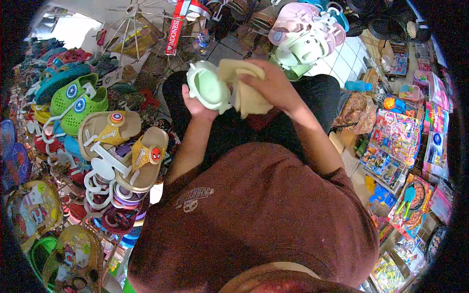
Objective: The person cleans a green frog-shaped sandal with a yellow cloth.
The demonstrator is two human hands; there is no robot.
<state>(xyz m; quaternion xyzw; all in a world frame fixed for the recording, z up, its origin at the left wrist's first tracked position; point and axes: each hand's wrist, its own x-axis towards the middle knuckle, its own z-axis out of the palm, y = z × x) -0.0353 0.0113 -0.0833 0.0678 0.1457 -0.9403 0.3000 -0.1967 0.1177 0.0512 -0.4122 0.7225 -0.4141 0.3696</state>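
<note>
Green piece [210, 88] | left fingers [186, 93] at edge | beige cloth [251, 100] close, right fingers [251, 81]

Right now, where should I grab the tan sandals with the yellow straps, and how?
Take hold of the white hanger that lies between the two tan sandals. I'd come from above and close your fingers around its bar. It's slim and lies on the upper side, facing you, and it seems to join the sandals, so both should lift together.

Two hands [200, 105] [268, 83], two bright-green clogs [73, 93] [83, 115] and two yellow-strapped sandals [110, 129] [149, 158] show.
</note>
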